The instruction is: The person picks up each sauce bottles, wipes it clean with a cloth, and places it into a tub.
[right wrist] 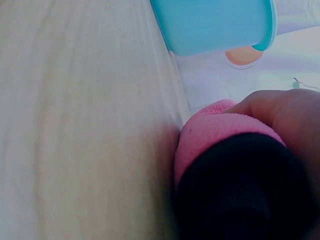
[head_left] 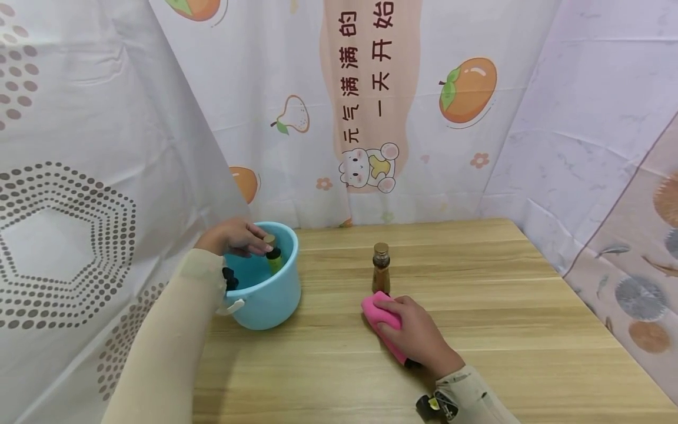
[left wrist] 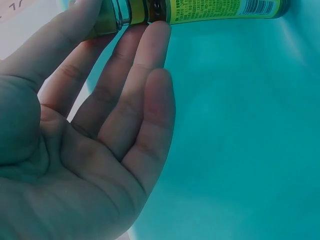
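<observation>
My left hand reaches over the rim of a light blue bucket. Its thumb and fingers pinch the cap end of a small bottle with a yellow-green label, which stands inside the bucket in the head view. Only the neck and label of this bottle show in the left wrist view. On the table, my right hand grips a soft pink fleecy bundle with a black end; its exact kind is unclear. Just behind the bundle stands a brown glass bottle with a gold cap, its base partly hidden.
The wooden table ends at a printed curtain at the back. More cloth hangs at both sides. A white bucket handle rests against the bucket's front left.
</observation>
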{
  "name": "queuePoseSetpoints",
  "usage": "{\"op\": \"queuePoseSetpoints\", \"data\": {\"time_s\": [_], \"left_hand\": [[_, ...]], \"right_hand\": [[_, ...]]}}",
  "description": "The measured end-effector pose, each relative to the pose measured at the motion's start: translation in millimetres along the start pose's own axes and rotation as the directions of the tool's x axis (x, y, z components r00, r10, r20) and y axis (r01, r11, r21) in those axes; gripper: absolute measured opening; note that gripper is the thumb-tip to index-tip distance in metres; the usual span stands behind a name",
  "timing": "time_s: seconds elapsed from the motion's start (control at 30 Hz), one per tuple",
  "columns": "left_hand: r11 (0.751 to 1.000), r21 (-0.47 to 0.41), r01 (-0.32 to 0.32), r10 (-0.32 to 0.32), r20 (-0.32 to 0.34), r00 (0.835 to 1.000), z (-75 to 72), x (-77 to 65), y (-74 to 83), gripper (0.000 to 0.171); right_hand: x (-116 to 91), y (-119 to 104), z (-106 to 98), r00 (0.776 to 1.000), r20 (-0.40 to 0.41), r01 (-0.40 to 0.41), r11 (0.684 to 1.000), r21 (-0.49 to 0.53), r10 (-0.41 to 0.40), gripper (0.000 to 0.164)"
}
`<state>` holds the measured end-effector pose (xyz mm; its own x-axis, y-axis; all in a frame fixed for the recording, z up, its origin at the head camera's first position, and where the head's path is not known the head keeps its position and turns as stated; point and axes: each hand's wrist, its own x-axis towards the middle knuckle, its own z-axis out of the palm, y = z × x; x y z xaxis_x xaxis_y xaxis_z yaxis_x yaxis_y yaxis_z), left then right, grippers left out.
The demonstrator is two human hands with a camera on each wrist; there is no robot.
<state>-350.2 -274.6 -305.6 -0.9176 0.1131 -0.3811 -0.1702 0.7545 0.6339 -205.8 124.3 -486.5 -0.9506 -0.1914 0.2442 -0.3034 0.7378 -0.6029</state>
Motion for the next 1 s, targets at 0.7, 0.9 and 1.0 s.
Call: {"op": "queuePoseSetpoints", "data": {"time_s": [0.7, 0.9, 1.0], "left_hand": [[1.000, 0.015, 0.020, -0.020, 0.008, 1.000, 0.5, 3.7, -1.4, 0.040], [0.999, 0.030, 0.027, -0.027, -0.012, 1.000, 1.0, -0.8, 5.1, 0.043], [0.999, 0.034, 0.031, -0.030, -0.020, 0.999, 0.8, -1.3, 6.3, 0.043]], "right_hand": [[0.5, -1.4, 0.2, 1.000, 0.009, -0.013, 1.000, 0.009, 0.013, 0.043], [0.4, -0.7, -0.1, 1.000, 0.011, -0.011, 1.000, 0.020, 0.011, 0.043], [0.5, -0.4, 0.3, 1.000, 0.013, -0.010, 1.000, 0.026, 0.010, 0.043]]}}
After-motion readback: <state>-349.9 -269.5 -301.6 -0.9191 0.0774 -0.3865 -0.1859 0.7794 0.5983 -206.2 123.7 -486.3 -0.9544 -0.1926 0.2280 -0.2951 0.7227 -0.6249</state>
